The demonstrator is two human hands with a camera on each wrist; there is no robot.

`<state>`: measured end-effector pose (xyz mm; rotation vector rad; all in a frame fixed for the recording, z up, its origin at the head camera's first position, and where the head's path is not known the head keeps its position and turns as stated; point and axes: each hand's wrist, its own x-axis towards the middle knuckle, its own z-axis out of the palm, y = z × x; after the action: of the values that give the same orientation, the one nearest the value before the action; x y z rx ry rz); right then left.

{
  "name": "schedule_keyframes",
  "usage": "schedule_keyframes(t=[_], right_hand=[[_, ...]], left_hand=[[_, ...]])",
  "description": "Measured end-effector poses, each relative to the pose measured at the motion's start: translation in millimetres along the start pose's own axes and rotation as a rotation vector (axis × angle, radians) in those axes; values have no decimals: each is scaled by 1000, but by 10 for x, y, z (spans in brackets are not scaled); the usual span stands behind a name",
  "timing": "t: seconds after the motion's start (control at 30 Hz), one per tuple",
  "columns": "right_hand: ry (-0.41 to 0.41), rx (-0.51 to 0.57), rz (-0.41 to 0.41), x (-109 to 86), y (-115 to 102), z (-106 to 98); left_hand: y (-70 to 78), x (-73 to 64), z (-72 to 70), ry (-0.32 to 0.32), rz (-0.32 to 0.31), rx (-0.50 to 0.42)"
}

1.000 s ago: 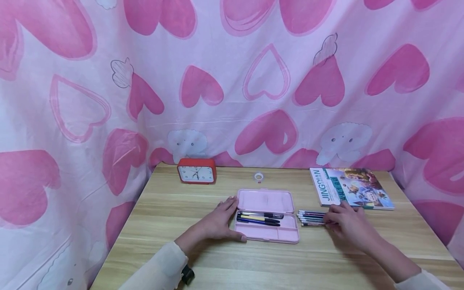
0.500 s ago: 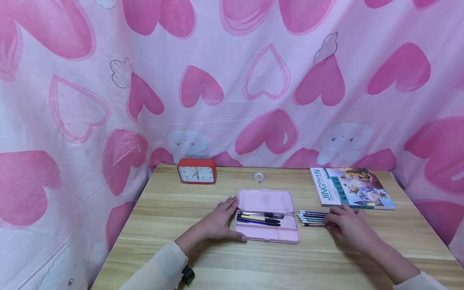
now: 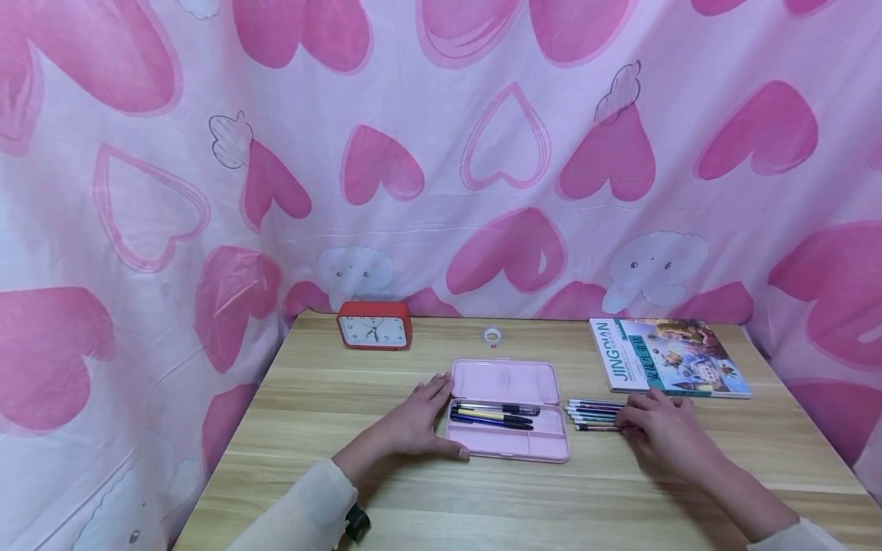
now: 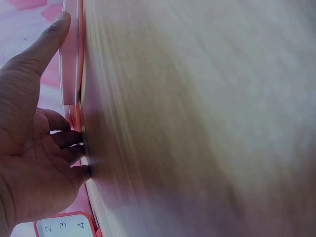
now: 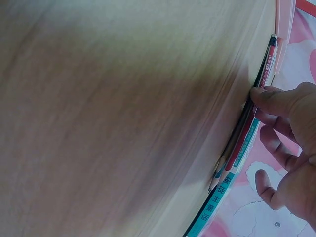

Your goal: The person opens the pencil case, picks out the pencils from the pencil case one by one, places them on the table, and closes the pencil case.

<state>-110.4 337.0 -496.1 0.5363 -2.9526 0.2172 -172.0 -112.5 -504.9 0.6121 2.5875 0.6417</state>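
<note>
An open pink pencil case (image 3: 492,441) lies mid-table, its lid folded back, with several pens (image 3: 499,422) in the long compartment. My left hand (image 3: 415,423) rests against the case's left side, fingers extended and thumb at the front corner. In the left wrist view, the thumb (image 4: 52,39) lies along the case's edge. To the right of the case is a row of several pencils (image 3: 591,414), eraser ends toward it. My right hand (image 3: 664,430) pinches the pencils between thumb and fingers. The right wrist view shows a red-and-black pencil (image 5: 266,69) under the thumb; how many are gripped is hidden.
A book (image 3: 675,360) lies just behind the right hand. At the back left stands a red alarm clock (image 3: 374,325), and a small tape roll (image 3: 491,336) lies behind the case. A pink heart-patterned curtain (image 3: 510,153) borders the wooden table (image 3: 524,505).
My right hand has shifted very slightly toward the near side, showing more of the book's cover. The nearest pencil has slid a touch to the right. The left hand stays in place.
</note>
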Motion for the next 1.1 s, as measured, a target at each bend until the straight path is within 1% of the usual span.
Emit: schedule_keyframes(t=[0.57, 0.77, 0.93, 1.1], right_hand=[[-19, 14, 20, -9, -13, -7], [-4, 12, 12, -5, -20, 0], [23, 6, 3, 46, -56, -21], [-20, 43, 34, 159, -200, -77]], left_hand=[[15, -27, -18, 0, 6, -1], [11, -22, -11, 0, 5, -1], [-1, -9, -4, 0, 3, -11], [-10, -2, 0, 1, 2, -10]])
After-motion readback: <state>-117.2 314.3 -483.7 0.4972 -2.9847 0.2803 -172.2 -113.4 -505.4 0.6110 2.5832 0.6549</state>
